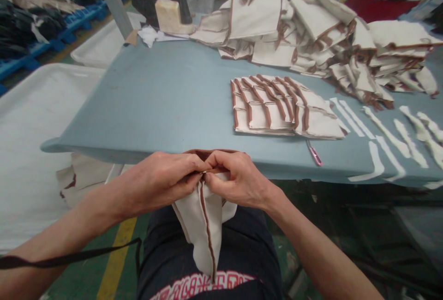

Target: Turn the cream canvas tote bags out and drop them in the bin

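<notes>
A cream fabric piece with brown edging hangs between my hands, in front of my body at the table's near edge. My left hand pinches its brown-trimmed top from the left. From the right, my right hand grips the same top edge, thumb and fingers pressed together. The fingertips of both hands meet at a seam; a brown-edged seam runs down the hanging part. What lies right between the fingertips is too small to make out.
On the blue-covered table lies an overlapping stack of brown-trimmed cream pieces. A pink-handled small tool lies near the edge. White strips are at right, a big heap of cream pieces behind. White bins stand left.
</notes>
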Motion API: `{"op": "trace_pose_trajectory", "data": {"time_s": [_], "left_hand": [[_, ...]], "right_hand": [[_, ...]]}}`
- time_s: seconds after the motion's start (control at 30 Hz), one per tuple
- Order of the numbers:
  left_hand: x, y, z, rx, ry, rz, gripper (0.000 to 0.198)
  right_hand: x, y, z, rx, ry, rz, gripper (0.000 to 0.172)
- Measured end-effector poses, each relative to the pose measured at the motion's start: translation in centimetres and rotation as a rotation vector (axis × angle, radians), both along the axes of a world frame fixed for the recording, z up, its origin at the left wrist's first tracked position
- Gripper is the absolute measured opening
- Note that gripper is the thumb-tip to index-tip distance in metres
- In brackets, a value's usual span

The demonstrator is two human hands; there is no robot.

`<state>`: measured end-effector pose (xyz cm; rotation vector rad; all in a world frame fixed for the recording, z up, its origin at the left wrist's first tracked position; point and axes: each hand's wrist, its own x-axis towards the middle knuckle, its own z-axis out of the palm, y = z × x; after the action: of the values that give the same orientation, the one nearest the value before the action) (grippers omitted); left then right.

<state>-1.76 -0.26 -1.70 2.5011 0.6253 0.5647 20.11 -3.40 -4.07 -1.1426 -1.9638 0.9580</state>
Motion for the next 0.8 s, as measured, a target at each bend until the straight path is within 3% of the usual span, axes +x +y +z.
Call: {"op": "trace_pose_trajectory", "data": {"time_s": [0.23,0.43,0.6,0.7,0.8], "left_hand": [[-0.7,0.0,-1.3,0.240,0.033,-0.065,0.029],[-1.8,0.4,-2.4,0.220,0.117,-0.131,0.030],[-1.5,0.4,-1.9,0.283,0.174,-0.147,0.033],[-1.4,0.5,-1.8,0.417,0.158,-0.178,0.035],[-1.3,0.4,-1.9,0.417,0.135,-0.176,0.033]], "right_hand": [[0.1,0.1,0.0,0.010,0.018,0.019,0.006],[0.5,0.1,0.0,-0.273,0.158,0.084,0.004],[0.6,0.2,-0.2,-0.548,0.289,0.094,0.015],[0.5,0.2,-0.4,-0.607,0.306,0.071,0.018],[0.5,0.1,-0.6,-0.579,0.256,0.053,0.011]]}}
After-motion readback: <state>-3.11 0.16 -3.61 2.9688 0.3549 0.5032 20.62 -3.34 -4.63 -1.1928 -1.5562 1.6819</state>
